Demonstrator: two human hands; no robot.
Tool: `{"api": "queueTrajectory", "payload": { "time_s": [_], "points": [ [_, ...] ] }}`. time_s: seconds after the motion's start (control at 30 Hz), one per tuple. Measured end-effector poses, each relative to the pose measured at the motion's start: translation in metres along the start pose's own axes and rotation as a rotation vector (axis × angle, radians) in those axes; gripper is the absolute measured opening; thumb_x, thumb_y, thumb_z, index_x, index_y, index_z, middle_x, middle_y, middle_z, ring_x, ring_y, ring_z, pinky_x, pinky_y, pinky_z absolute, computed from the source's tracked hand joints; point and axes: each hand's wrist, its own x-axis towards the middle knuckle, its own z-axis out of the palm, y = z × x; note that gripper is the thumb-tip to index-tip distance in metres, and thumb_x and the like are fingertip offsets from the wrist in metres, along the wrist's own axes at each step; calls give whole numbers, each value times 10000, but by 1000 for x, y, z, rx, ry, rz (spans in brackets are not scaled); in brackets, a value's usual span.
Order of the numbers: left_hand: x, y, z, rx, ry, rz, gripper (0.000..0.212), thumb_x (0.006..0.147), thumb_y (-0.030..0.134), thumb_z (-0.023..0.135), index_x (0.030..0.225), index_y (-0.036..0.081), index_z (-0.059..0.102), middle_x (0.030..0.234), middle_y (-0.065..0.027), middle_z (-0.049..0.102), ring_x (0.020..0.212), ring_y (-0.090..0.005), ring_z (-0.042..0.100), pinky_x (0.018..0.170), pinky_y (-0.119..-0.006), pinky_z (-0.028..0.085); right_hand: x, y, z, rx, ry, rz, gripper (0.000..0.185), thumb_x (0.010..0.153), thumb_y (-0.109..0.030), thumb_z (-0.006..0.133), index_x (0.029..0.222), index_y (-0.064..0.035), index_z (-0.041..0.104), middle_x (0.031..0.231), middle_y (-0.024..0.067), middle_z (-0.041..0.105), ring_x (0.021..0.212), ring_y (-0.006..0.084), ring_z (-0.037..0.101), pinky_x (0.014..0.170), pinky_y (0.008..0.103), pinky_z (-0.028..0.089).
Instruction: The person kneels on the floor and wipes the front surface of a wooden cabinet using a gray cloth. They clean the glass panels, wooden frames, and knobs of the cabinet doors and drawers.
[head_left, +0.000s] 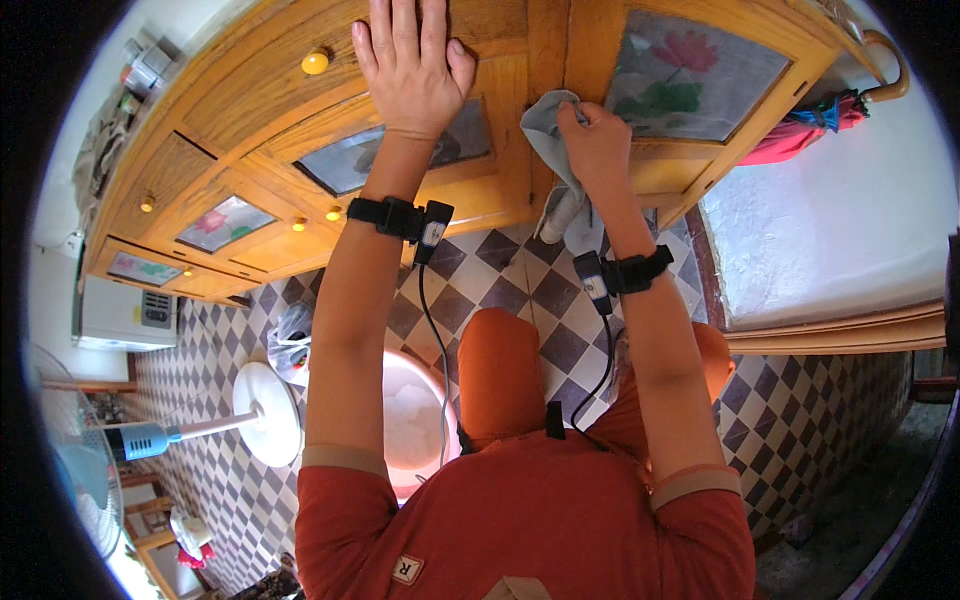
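Observation:
My left hand (416, 71) rests with its fingers spread against the front of a varnished wooden cabinet (547, 45), to the right of a yellow drawer knob (315, 61). In my right hand (596, 146) a grey-blue cloth (551, 139) is pinched and hangs down along the cabinet's upright frame. Just right of that hand is a glazed door panel (697, 75) with a painted pink flower and green leaf. Under my left forearm another glazed panel (345, 161) is partly hidden.
A pink basin (452, 420) with foamy contents stands beside my knee, near a plastic bag (289, 345). The pedestal fan's round base (262, 431) is on the checkered tile floor (247, 330) at left. An umbrella (795, 135) leans at the cabinet's right end.

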Motion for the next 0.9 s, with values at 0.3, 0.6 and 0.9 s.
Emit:
{"api": "queueTrajectory", "payload": {
  "time_s": [0.3, 0.6, 0.9],
  "points": [
    [-1, 0, 3, 48, 44, 3, 572, 941, 244, 397, 1472, 32, 400, 1540, -208, 352, 1427, -418, 312, 1145, -565, 224, 39, -59, -29, 166, 174, -114, 364, 875, -342, 682, 901, 20, 703, 563, 139, 530, 537, 127, 492, 553, 342, 449],
    [0, 2, 3, 51, 32, 2, 564, 941, 241, 392, 1462, 25, 410, 1530, -224, 358, 1420, -431, 317, 1145, -566, 223, 27, -26, -22, 203, 185, -91, 364, 912, -334, 639, 791, 8, 666, 557, 204, 556, 501, 350, 570, 529, 411, 457],
    [-1, 2, 2, 48, 23, -8, 558, 944, 236, 388, 1460, 24, 413, 1529, -226, 360, 1419, -435, 317, 1145, -569, 220, 32, -50, -14, 294, 213, -86, 362, 866, -326, 699, 788, 28, 692, 566, 181, 583, 492, 210, 570, 535, 379, 459]
  ]
}}
